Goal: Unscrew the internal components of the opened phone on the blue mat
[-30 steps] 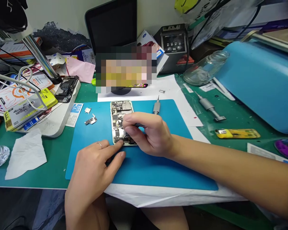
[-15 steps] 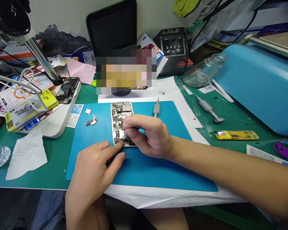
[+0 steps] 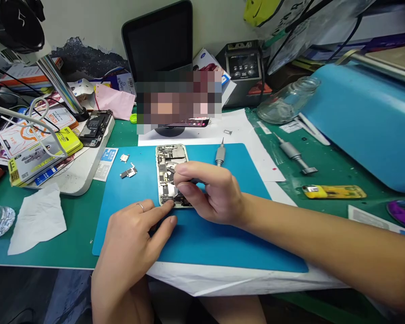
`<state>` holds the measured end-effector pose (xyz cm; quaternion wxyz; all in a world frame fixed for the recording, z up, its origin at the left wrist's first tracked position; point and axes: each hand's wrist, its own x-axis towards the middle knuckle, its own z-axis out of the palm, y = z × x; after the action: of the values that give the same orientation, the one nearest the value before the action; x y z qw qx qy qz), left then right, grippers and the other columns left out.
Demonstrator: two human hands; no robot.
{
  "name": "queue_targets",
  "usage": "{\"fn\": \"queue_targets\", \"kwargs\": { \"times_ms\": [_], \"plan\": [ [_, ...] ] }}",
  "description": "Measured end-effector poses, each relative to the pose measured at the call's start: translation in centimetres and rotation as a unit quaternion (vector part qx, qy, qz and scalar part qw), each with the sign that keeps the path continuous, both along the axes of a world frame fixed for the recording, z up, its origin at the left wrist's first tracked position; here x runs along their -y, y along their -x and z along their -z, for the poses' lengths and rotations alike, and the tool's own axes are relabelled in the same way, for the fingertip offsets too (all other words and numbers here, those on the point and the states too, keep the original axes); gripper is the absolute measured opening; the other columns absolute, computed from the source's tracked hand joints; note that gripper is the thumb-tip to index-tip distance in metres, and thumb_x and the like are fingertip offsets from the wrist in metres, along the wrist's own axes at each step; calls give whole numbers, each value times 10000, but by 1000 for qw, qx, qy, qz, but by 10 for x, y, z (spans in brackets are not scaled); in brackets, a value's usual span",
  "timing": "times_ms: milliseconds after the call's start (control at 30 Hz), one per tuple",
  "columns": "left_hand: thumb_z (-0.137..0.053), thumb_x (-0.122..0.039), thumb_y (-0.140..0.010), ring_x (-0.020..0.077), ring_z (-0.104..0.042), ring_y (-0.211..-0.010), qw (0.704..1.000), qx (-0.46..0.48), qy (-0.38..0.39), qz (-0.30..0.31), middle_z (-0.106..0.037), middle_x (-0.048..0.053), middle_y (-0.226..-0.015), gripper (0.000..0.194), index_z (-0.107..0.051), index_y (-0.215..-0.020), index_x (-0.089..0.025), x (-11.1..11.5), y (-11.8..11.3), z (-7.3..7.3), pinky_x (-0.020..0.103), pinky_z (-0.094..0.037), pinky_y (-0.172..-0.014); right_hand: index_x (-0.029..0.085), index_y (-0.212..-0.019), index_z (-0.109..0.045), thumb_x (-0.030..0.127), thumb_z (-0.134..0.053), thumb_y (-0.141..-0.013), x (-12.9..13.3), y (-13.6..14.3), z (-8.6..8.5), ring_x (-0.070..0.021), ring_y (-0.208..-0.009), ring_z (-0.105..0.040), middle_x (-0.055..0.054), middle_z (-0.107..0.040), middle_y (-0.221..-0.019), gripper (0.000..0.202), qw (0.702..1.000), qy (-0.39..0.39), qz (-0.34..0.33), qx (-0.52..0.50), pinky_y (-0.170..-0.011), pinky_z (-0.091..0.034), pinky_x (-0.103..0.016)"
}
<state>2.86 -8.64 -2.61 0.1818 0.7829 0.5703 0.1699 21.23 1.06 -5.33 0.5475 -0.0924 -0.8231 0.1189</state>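
An opened smartphone point(image 3: 162, 173) with bare inner parts lies on a blue work mat point(image 3: 138, 243), long side pointing away from me. My left hand point(image 3: 135, 238), with a ring on one finger, reaches its index fingertip to the phone's lower end; the thumb is held apart and nothing is gripped. Over the phone's right side, my right hand point(image 3: 209, 191) pinches a slim dark tool point(image 3: 197, 180), mostly hidden by the fingers. Left of the phone lie a small metal plate point(image 3: 124, 158) and a bracket-like phone part point(image 3: 128, 171). Behind my right hand is a grey screwdriver point(image 3: 220, 155).
Right of the mat lie another screwdriver point(image 3: 292, 153), a yellow lighter point(image 3: 335, 191) and a tipped glass jar point(image 3: 288, 101). A yellow battery box point(image 3: 42, 157), another opened phone point(image 3: 96, 128) and white tissue point(image 3: 37, 220) are at left. A screen on a stand point(image 3: 158, 40) rises behind.
Both hands hold nearly the same pose over the phone. The whole view has shifted very slightly; the blurred screen area behind shows different colours.
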Motion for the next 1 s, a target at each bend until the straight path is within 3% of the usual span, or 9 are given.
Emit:
{"fn": "queue_targets", "kwargs": {
  "times_ms": [500, 1000],
  "plan": [
    [-521, -368, -1050, 151, -623, -728, 1000, 2, -9, 0, -662, 5, -804, 318, -727, -1274, -276, 0, -1, 0, 273, -404, -626, 166, -1352, -456, 110, -504, -988, -1, 0, 1, -181, -873, -766, -123, -765, -1066, 371, 1000, -16, 21, 8, -764, -663, -325],
    [-537, -352, -1042, 149, -626, -733, 1000, 10, -7, -3, -674, 2, -830, 297, -732, -1256, -288, 0, -1, 0, 272, -396, -632, 179, -1386, -439, 125, -497, -991, -1, 0, 1, -160, -772, -731, -107, -763, -1032, 403, 1000, -17, 19, 10, -707, -640, -314]
  ]
}}
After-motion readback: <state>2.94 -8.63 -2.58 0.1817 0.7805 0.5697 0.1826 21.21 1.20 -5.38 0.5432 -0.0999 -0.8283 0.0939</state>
